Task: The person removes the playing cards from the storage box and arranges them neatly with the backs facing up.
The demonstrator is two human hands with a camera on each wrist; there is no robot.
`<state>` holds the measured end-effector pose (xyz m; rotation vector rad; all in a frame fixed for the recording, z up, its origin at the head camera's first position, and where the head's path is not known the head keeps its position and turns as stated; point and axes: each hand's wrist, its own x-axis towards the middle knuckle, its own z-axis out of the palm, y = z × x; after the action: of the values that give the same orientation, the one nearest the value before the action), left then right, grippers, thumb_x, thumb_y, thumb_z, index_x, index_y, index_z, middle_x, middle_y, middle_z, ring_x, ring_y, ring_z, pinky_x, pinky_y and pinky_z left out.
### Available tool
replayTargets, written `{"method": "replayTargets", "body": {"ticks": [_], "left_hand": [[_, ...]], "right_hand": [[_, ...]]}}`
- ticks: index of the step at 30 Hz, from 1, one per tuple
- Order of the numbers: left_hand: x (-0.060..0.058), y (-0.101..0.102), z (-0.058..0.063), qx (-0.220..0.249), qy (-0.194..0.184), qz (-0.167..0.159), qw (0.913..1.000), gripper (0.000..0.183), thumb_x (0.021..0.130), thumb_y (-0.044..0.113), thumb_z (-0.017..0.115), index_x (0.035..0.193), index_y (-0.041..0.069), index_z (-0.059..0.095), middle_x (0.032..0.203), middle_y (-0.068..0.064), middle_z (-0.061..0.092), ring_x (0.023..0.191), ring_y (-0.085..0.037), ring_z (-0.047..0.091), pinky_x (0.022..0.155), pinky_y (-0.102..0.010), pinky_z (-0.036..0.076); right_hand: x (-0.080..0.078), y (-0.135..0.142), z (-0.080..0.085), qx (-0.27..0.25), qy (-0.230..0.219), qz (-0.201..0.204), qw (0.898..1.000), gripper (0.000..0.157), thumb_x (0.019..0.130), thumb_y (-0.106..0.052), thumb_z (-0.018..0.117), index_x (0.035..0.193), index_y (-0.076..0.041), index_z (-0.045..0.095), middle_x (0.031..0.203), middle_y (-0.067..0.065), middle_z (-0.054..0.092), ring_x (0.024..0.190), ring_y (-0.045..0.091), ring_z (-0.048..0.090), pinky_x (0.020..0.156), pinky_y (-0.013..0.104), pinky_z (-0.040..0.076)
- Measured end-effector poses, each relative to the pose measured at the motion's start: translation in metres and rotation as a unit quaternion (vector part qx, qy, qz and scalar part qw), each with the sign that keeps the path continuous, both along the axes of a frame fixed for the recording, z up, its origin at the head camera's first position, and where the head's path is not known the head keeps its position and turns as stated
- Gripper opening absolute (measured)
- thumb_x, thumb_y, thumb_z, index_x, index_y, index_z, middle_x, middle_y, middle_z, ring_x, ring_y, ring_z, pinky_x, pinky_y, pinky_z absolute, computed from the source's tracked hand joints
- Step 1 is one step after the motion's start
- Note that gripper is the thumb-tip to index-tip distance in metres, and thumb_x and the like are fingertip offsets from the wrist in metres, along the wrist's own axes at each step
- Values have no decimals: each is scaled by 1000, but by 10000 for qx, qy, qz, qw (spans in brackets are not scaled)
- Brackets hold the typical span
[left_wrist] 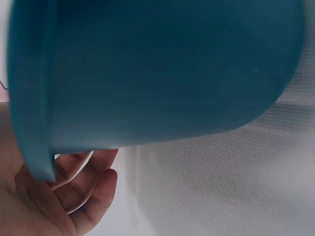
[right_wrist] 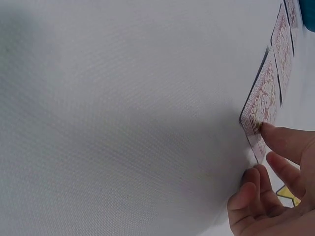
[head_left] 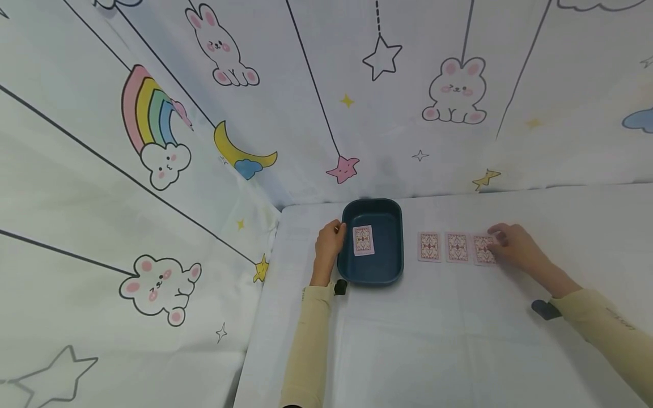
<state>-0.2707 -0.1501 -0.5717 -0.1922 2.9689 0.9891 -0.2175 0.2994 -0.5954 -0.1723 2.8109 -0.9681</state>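
Note:
At the left long side of a dark blue rectangular tray [head_left: 377, 279] is my left hand [head_left: 330, 241], with its fingers curled at the rim. The left wrist view has the tray's outer wall [left_wrist: 162, 73] large in front, and the left hand [left_wrist: 59, 196] at its rim. One red-patterned playing card [head_left: 363, 240] lies inside the tray. My right hand [head_left: 517, 249] has its thumb on the rightmost playing card [head_left: 482, 248] of a row on the table. Close up, the right hand [right_wrist: 275, 182] pinches the end of that card [right_wrist: 264, 101], partly hiding it.
Two more face-down playing cards, a middle one [head_left: 457, 247] and a left one [head_left: 429, 246], lie between the tray and the right hand. A white cloth covers the table [head_left: 433, 345]. Behind and to the left hangs a printed curtain [head_left: 398, 130].

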Motion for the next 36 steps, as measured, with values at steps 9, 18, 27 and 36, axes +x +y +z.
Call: {"method": "replayTargets", "body": {"ticks": [9, 18, 27, 36], "left_hand": [[0, 0, 0, -37, -80, 53, 9999, 30, 105, 35, 49, 92, 12, 62, 77, -5, 59, 64, -17, 52, 55, -27, 36], [1, 0, 0, 22, -43, 39, 10000, 30, 105, 36, 49, 92, 12, 62, 77, -5, 58, 64, -17, 51, 55, -28, 36], [0, 0, 2, 13, 1, -6, 10000, 29, 105, 35, 50, 92, 11, 62, 79, -6, 60, 65, -17, 52, 55, -28, 37], [1, 0, 3, 82, -2, 21, 10000, 29, 105, 35, 51, 92, 11, 62, 79, -6, 61, 64, -17, 52, 55, -28, 37]], "right_hand": [[-1, 4, -1, -71, -70, 15, 9999, 43, 98, -16, 59, 130, 11, 48, 122, 40, 49, 110, 54, 50, 92, 65, 43], [0, -5, 10, -259, -61, 3, 9996, 50, 101, -22, 60, 134, 11, 46, 124, 39, 51, 114, 54, 51, 93, 66, 43], [-5, -32, 28, -343, -196, 143, 9991, 57, 100, -29, 63, 138, 9, 45, 129, 36, 50, 117, 51, 51, 95, 64, 43], [-10, -67, 37, -592, 82, 346, 9976, 56, 99, -30, 64, 137, 7, 48, 130, 33, 52, 118, 47, 52, 98, 61, 44]]}}
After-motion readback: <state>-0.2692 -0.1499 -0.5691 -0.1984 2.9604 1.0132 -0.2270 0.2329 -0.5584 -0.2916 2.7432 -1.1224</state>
